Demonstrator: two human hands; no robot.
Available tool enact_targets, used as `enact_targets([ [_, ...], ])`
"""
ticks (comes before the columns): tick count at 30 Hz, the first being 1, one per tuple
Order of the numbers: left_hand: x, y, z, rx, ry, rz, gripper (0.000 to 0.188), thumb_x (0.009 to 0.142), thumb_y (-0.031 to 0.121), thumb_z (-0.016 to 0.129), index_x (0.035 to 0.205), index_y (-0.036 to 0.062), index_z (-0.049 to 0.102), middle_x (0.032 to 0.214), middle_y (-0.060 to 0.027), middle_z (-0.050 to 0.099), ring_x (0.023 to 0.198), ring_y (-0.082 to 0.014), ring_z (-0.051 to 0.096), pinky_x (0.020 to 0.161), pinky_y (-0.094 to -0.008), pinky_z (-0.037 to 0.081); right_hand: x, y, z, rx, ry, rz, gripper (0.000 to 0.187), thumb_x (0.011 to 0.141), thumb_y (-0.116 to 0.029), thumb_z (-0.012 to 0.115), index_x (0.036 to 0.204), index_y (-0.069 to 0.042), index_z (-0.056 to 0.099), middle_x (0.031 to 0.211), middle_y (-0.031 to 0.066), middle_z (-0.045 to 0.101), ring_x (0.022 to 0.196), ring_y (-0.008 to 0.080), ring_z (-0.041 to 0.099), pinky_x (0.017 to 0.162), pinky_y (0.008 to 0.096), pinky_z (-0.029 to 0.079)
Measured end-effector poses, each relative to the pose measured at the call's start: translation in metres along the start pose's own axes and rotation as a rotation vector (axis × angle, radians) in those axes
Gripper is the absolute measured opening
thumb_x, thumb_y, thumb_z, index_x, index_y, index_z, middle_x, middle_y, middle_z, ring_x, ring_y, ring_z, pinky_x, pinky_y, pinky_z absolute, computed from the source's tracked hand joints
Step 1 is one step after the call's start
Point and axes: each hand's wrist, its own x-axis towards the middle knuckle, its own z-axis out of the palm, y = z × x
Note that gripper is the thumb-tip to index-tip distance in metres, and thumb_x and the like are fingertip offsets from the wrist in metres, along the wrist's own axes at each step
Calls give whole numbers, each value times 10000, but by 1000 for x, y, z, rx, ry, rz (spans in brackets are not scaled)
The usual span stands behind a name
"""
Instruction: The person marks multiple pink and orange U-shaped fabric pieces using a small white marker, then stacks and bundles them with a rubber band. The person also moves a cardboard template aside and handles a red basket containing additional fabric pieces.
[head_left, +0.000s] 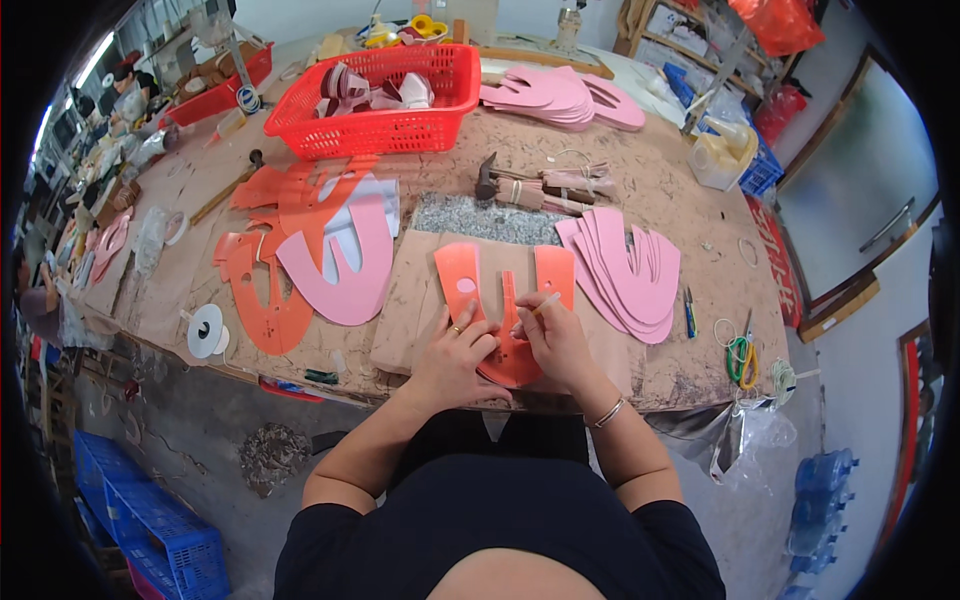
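An orange U-shaped template (pixel 556 266) with cut-out slots lies on a brown board (pixel 405 300) in front of me, with a pink piece just showing at its edge. My left hand (pixel 452 352) rests with spread fingers on the template's left side, holding it down. In my right hand (pixel 556 345) is a thin pen-like marking tool (pixel 546 304), pinched over the template's middle slot; its tip is hidden. Fanned pink cut pieces (pixel 640 285) lie right of the board. To the left, a single pink piece (pixel 350 285) overlaps more orange templates (pixel 262 300).
A red basket (pixel 380 130) holds fabric pieces at the back, beside stacked pink pieces (pixel 545 95). A hammer (pixel 487 178) lies near tied bundles (pixel 575 185). Scissors (pixel 742 360) and a small blue-handled tool (pixel 690 313) are at right. A white spool (pixel 206 331) stands front left.
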Motion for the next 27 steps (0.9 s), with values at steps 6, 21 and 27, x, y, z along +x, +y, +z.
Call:
enact_targets([
  [6,0,2,0,-11,13,-5,664,623,627,774,1022,119,620,1198,-52,603,1312,-383,457,1090,-573,294,-1,-2,-1,7,6,28,143,988,-83,542,1105,-1,549,913,116,625,720,175,671,643,296,548],
  [21,-3,1,1,-26,38,-1,535,725,525,757,1021,96,636,1230,-47,603,1325,-384,438,1110,-553,276,-28,24,-29,437,476,240,181,1017,-131,514,1107,14,572,881,30,579,791,94,604,730,256,527],
  [27,-1,1,3,-25,48,-5,554,691,544,772,1004,106,640,1204,-47,607,1306,-377,455,1084,-579,296,-18,13,-8,18,241,14,127,960,-74,590,1051,12,612,911,99,638,755,153,647,686,279,529],
])
